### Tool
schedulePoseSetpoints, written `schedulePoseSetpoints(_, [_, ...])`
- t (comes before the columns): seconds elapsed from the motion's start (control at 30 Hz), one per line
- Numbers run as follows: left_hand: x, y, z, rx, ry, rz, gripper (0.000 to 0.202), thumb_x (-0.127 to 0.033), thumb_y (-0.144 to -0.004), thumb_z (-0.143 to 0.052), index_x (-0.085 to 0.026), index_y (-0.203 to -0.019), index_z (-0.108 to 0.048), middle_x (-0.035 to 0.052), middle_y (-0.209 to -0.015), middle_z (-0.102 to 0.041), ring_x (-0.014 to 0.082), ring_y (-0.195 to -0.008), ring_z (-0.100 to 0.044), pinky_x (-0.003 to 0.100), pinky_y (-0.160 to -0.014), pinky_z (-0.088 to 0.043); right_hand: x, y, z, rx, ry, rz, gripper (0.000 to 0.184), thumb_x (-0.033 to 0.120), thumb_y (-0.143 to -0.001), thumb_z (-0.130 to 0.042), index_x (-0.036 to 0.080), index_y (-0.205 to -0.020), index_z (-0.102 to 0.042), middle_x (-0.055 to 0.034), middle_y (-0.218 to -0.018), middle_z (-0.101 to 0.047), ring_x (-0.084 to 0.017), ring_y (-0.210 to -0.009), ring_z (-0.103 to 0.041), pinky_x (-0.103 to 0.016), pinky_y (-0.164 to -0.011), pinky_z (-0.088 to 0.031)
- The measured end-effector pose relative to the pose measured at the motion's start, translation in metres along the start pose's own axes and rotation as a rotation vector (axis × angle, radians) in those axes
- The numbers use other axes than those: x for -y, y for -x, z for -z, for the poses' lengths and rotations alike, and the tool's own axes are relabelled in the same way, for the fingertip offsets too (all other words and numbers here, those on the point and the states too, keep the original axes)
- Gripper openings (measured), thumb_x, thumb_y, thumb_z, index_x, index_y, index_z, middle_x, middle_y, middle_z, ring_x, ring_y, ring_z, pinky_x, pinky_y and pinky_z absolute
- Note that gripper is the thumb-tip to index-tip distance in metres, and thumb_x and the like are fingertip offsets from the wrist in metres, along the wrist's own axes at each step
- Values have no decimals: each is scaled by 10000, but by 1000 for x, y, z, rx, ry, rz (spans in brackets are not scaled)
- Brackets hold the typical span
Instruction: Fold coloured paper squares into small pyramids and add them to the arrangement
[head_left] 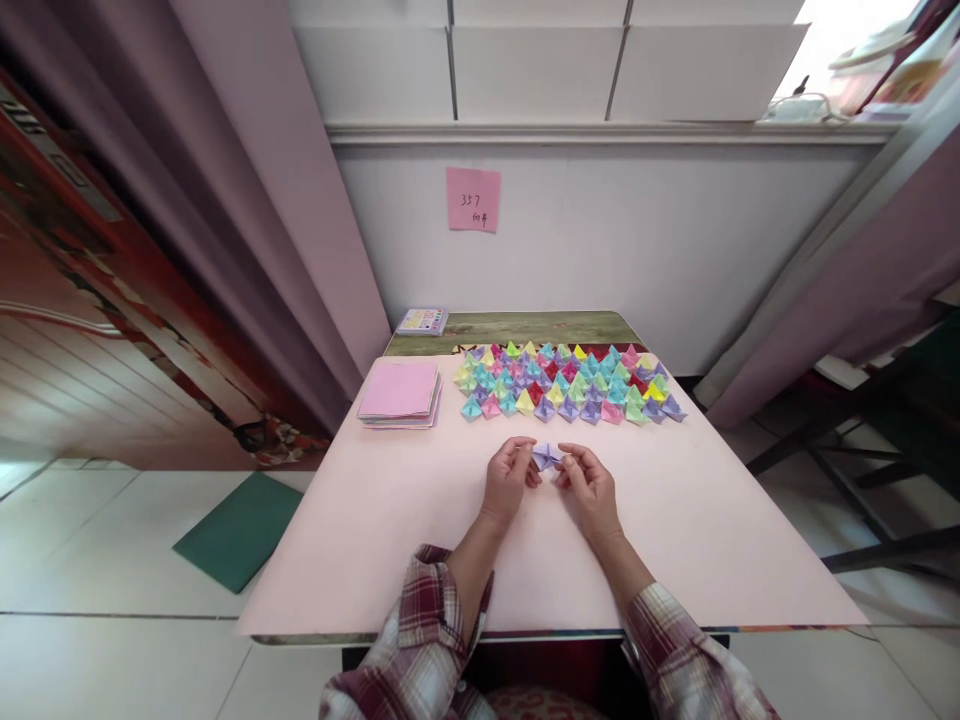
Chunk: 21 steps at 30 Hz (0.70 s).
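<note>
Between my two hands is a small purple folded paper boat [547, 457], held just above the pink-covered table [420, 500]. My left hand [511, 474] pinches its left end between thumb and fingers. On the other side my right hand [588, 482] grips the right end in the same way. The lower fingers of both hands curl behind the paper and are partly hidden. Beyond the hands stand several rows of folded paper boats [568, 411] in purple, blue, green, yellow, pink and red.
A stack of square coloured paper [399, 392], pink on top, lies at the table's left. A small patterned pack [422, 321] sits at the back left corner. A pink note [473, 199] sticks to the wall. On the floor to the left lies a green board [240, 530].
</note>
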<state>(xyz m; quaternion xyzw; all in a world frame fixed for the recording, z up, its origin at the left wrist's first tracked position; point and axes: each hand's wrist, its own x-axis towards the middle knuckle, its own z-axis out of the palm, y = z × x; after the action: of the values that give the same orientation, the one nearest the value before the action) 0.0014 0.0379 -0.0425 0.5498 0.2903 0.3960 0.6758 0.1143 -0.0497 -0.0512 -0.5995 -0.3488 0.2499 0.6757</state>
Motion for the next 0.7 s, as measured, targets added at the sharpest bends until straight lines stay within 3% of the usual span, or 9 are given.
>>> schedulePoseSetpoints(0.13, [1, 1, 0, -209, -121, -57, 409, -516, -930, -391, -167, -1037, -577, -55, -508, -512, 91, -399, -428, 202, -428, -349, -3, 0, -1, -113, -19, -29, 336, 452, -911, -526, 199, -1117, -604, 20, -705, -588, -108, -534, -513, -237, -542, -450])
schedulePoseSetpoints(0.2, [3, 1, 2, -322, -221, -111, 346, -467, -934, -404, -178, -989, -586, -67, -491, -455, 99, -432, -433, 206, -465, -362, -5, 0, -1, -152, 10, -41, 346, 465, -910, -523, 191, -1101, -612, 27, -672, -570, -103, -500, -478, -226, -493, -417])
schedulePoseSetpoints(0.27, [6, -1, 4, -367, -328, -154, 262, -402, -916, -454, -185, -960, -594, -50, -541, -487, 114, -488, -474, 223, -512, -395, -6, 0, 0, -170, 76, -31, 345, 468, -900, -535, 183, -1072, -631, 28, -653, -562, -108, -497, -475, -230, -489, -414])
schedulePoseSetpoints(0.37, [11, -4, 7, -335, -502, -255, 214, -272, -853, -526, -194, -1036, -606, 45, -874, -657, 176, -751, -604, 301, -709, -486, -5, -1, 0, -168, 252, 78, 314, 438, -888, -558, 184, -1039, -664, -21, -769, -625, -144, -621, -559, -271, -605, -482])
schedulePoseSetpoints(0.47, [13, -5, 6, -234, -658, -375, 375, -161, -809, -519, -208, -1176, -584, 98, -1191, -628, 251, -1098, -560, 410, -967, -421, -2, -2, -1, -107, 433, 228, 294, 379, -899, -542, 204, -1099, -667, -89, -1028, -640, -196, -855, -613, -333, -773, -513])
schedulePoseSetpoints(0.57, [14, -5, 5, -135, -738, -403, 447, -120, -798, -509, -212, -1233, -561, 105, -1232, -616, 270, -1162, -528, 449, -1022, -365, -3, -4, -3, -45, 533, 320, 323, 328, -907, -525, 232, -1197, -631, -104, -1143, -605, -233, -1055, -581, -391, -899, -493])
schedulePoseSetpoints(0.7, [15, -5, 5, -122, -781, -350, 446, -100, -749, -564, -224, -1177, -588, 71, -1047, -674, 261, -1013, -578, 444, -958, -394, -9, -5, -4, -3, 590, 348, 341, 301, -875, -568, 234, -1204, -627, -115, -1182, -592, -257, -1123, -554, -438, -950, -474])
